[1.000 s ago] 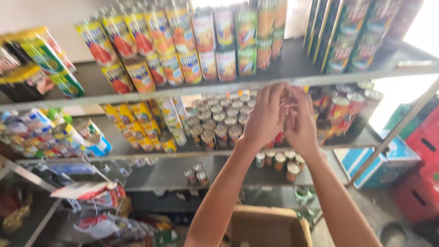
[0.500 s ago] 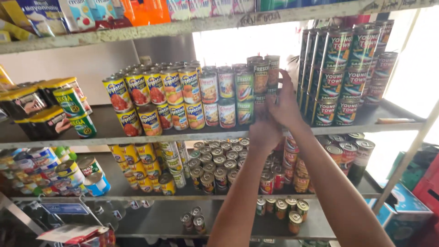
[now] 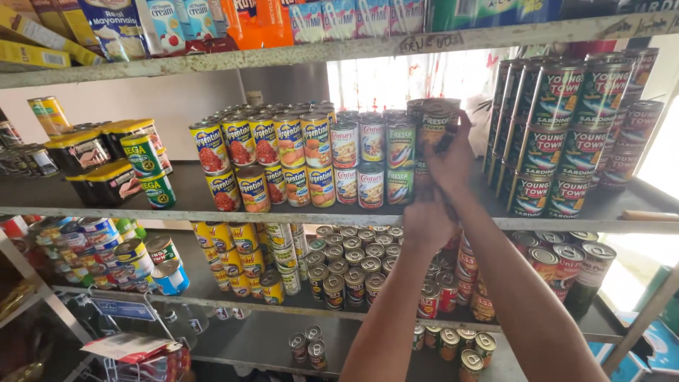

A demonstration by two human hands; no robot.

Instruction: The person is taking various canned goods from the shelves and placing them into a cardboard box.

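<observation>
Cans fill the shelves from left to right. At the far left of the middle shelf (image 3: 127, 212) we see squat tins with yellow lids (image 3: 106, 152), then yellow-and-blue cans (image 3: 269, 152) stacked two high, then red-and-white cans (image 3: 357, 159).

Right of these our left hand (image 3: 428, 219) is curled around a lower can of the green stack (image 3: 399, 163), though its back hides exactly what it grips. Our right hand (image 3: 453, 159) is clenched on the green can (image 3: 437, 120) at the top of that stack.

We judge this can rigid, fairly heavy for its size, with a smooth label that could slip; it is best gripped around the side wall, fingers spread.

Further right stand tall columns of dark green cans (image 3: 566, 127). The cans are sealed, so their contents stay hidden. On the lower shelf (image 3: 233, 308), small cans (image 3: 346, 265) show pull-tab lids.
</observation>
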